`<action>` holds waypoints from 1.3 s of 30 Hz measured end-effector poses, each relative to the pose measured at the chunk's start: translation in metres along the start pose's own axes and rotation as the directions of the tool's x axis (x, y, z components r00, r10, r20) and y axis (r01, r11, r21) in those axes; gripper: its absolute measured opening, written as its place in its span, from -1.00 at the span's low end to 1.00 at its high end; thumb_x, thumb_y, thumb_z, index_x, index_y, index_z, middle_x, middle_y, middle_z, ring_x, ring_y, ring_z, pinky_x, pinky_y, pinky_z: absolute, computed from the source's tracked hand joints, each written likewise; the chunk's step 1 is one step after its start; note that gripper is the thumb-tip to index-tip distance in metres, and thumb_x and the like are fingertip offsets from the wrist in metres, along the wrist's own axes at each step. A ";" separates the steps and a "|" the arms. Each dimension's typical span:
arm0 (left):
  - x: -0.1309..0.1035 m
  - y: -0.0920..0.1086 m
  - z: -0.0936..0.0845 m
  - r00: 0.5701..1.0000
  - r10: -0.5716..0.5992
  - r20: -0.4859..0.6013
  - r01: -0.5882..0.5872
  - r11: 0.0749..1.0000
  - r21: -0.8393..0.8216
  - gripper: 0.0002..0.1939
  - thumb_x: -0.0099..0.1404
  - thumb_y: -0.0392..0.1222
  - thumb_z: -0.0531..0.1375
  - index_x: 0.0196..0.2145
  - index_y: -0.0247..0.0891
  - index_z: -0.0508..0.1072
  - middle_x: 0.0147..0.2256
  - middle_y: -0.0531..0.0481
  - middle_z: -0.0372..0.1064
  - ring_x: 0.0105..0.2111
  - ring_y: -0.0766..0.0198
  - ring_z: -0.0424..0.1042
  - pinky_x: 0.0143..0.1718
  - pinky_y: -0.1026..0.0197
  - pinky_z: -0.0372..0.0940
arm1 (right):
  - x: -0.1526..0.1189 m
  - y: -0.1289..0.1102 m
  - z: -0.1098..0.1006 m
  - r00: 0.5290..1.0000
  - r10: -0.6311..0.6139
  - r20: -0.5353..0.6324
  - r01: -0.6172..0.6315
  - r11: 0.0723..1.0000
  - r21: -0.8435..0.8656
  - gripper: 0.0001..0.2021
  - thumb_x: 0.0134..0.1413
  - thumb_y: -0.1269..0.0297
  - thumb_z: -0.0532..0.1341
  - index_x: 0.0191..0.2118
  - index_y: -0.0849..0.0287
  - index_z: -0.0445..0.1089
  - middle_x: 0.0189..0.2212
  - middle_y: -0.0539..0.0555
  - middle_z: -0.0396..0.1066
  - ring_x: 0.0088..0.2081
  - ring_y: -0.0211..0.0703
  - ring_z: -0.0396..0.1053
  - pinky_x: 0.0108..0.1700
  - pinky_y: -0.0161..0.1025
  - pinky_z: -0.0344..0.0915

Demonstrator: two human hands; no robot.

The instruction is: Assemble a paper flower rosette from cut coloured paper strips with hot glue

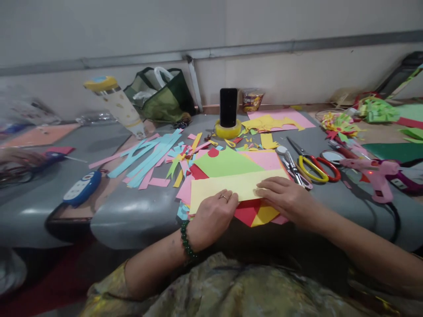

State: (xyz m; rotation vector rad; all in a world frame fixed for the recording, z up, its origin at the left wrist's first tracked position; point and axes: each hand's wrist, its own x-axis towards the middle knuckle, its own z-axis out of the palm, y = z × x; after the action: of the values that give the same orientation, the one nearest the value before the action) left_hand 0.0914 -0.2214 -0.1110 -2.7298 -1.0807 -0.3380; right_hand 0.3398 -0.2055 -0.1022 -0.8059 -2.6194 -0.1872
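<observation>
A folded pale yellow paper (228, 186) lies in front of me over a pile of coloured sheets. My left hand (218, 211) is closed on its near edge, fingers curled and pressed to the paper. At its right end my right hand (286, 196) grips it too, fingers bent over the top and the thumb side partly hidden. Beneath it a green sheet (228, 163) and a pink sheet (264, 159) show at the far side. Red paper (246, 211) and yellow paper (266, 214) stick out on the near side.
Yellow scissors (312, 169), red scissors (325, 167) and a pink glue gun (376, 174) lie right. Paper strips (155, 154) spread left. A phone (228, 108) stands in a tape roll (228, 130) behind. Another person's hand (20, 160) is far left, beyond a blue-and-white device (82, 188).
</observation>
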 end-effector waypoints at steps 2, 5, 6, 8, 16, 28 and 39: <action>-0.003 -0.001 0.000 1.000 -0.003 0.016 0.003 1.000 -0.018 -0.86 0.34 -0.45 0.12 -0.22 -0.28 0.39 -0.22 -0.12 0.52 -0.22 0.14 0.54 -0.27 0.19 0.48 | 0.001 0.004 0.001 1.000 -0.026 0.012 0.026 0.999 0.037 -0.75 0.29 0.49 0.06 -0.15 0.20 0.50 -0.23 0.19 0.58 -0.17 -0.03 0.51 -0.14 -0.12 0.52; -0.009 -0.005 0.001 1.000 -0.010 0.026 0.011 0.999 -0.045 -0.86 0.35 -0.44 0.11 -0.22 -0.27 0.41 -0.16 -0.13 0.53 -0.19 0.16 0.54 -0.26 0.21 0.48 | -0.002 0.009 0.002 0.999 0.020 0.048 -0.025 0.994 0.104 -0.71 0.32 0.47 0.03 -0.15 0.16 0.52 -0.25 0.15 0.59 -0.22 -0.09 0.52 -0.20 -0.17 0.53; -0.011 -0.006 0.001 1.000 -0.016 0.025 0.017 0.998 -0.052 -0.85 0.37 -0.43 0.10 -0.22 -0.26 0.41 -0.15 -0.13 0.54 -0.19 0.17 0.55 -0.27 0.22 0.49 | -0.003 0.009 0.002 0.997 0.043 0.059 -0.050 0.992 0.117 -0.69 0.33 0.45 0.02 -0.14 0.14 0.52 -0.24 0.15 0.59 -0.22 -0.10 0.53 -0.20 -0.17 0.53; -0.015 -0.009 0.001 1.000 -0.020 0.010 0.021 0.997 -0.068 -0.85 0.38 -0.42 0.09 -0.21 -0.26 0.43 -0.15 -0.11 0.55 -0.19 0.19 0.56 -0.27 0.23 0.49 | -0.005 0.009 0.002 0.995 0.081 0.064 -0.089 0.987 0.131 -0.67 0.36 0.42 0.01 -0.13 0.13 0.54 -0.23 0.15 0.60 -0.19 -0.10 0.54 -0.18 -0.17 0.55; -0.032 -0.022 -0.003 0.995 -0.062 -0.083 0.049 0.987 -0.150 -0.79 0.39 -0.40 0.07 -0.28 -0.23 0.49 -0.20 -0.08 0.60 -0.23 0.23 0.60 -0.28 0.26 0.50 | -0.014 0.014 0.001 0.973 0.206 0.100 -0.226 0.932 0.282 -0.67 0.36 0.31 0.04 -0.09 0.08 0.58 -0.13 0.15 0.60 -0.10 -0.09 0.56 -0.09 -0.15 0.56; -0.031 -0.022 -0.006 0.959 -0.033 -0.283 0.037 0.999 0.010 -0.57 0.24 -0.54 -0.02 -0.08 -0.32 0.51 -0.19 -0.15 0.60 -0.20 0.16 0.57 -0.16 0.12 0.52 | -0.009 0.006 -0.021 0.978 0.059 -0.198 -0.033 0.991 0.130 -0.62 0.31 0.41 0.07 0.09 -0.06 0.48 -0.05 0.10 0.58 -0.05 -0.04 0.54 0.02 -0.06 0.52; -0.050 -0.025 0.001 0.973 -0.028 -0.228 0.042 0.998 0.055 -0.64 0.37 -0.49 -0.02 -0.08 -0.34 0.52 -0.14 -0.19 0.59 -0.15 0.14 0.54 -0.17 0.09 0.50 | -0.028 0.016 0.011 0.995 -0.020 -0.094 0.021 1.000 0.012 -0.64 0.33 0.47 -0.04 -0.02 0.11 0.48 -0.21 0.15 0.60 -0.17 -0.06 0.54 -0.21 -0.19 0.51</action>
State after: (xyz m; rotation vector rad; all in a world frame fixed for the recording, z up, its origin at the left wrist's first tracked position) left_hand 0.0392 -0.2357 -0.1237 -2.5463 -1.0589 -0.5976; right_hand 0.3666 -0.2044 -0.1230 -0.7481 -2.5388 -0.2088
